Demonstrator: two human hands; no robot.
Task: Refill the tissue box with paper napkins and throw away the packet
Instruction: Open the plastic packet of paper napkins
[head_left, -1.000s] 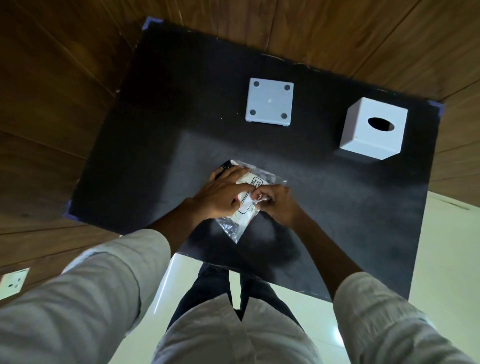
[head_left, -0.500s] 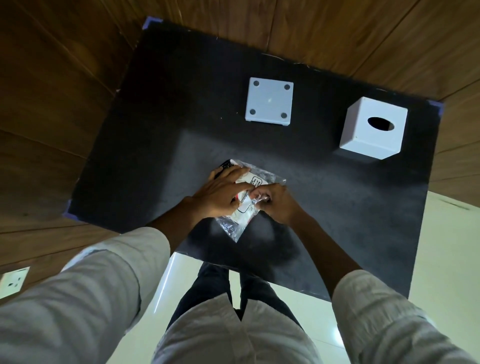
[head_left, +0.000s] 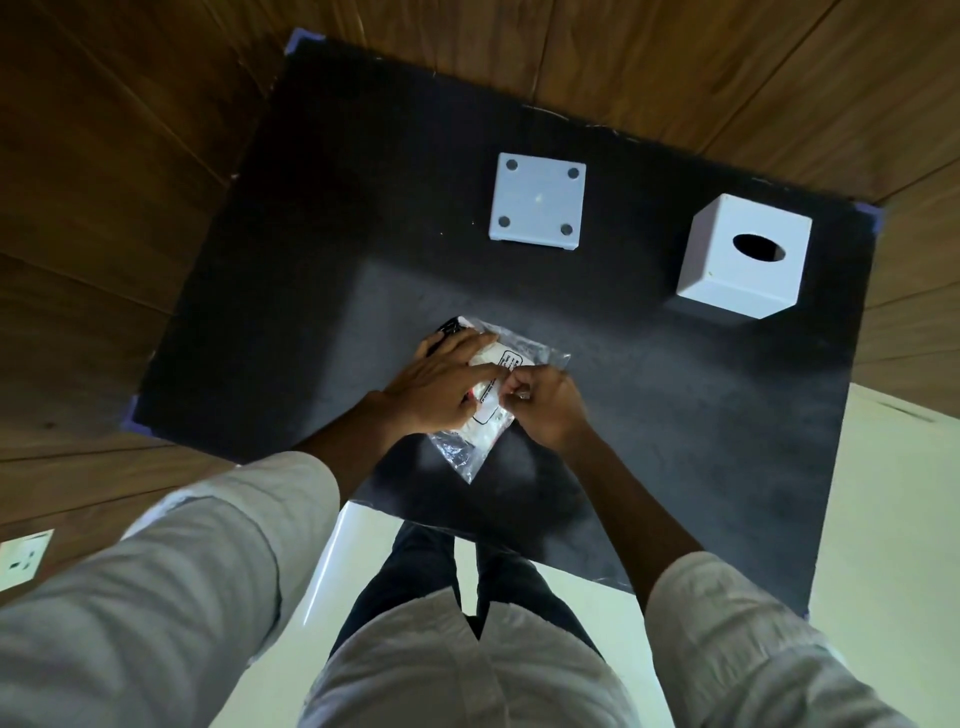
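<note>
A clear plastic packet of white paper napkins (head_left: 485, 426) lies on the black table top (head_left: 322, 291), near its front edge. My left hand (head_left: 441, 387) presses flat on the packet's left half. My right hand (head_left: 545, 408) pinches the plastic film at the packet's right side, fingers curled. The white cube-shaped tissue box cover (head_left: 743, 257), with an oval slot on top, stands at the far right. Its flat white base plate (head_left: 537, 202), with round pads at the corners, lies apart from it at the far centre.
Wooden wall panels surround the table on the left and at the back. A white wall socket (head_left: 23, 558) shows at the lower left. Pale floor lies beyond the table's right and front edges, with my legs below.
Both hands stay on the packet; the fingers of my right hand have shifted slightly on the film. Nothing else has moved.
</note>
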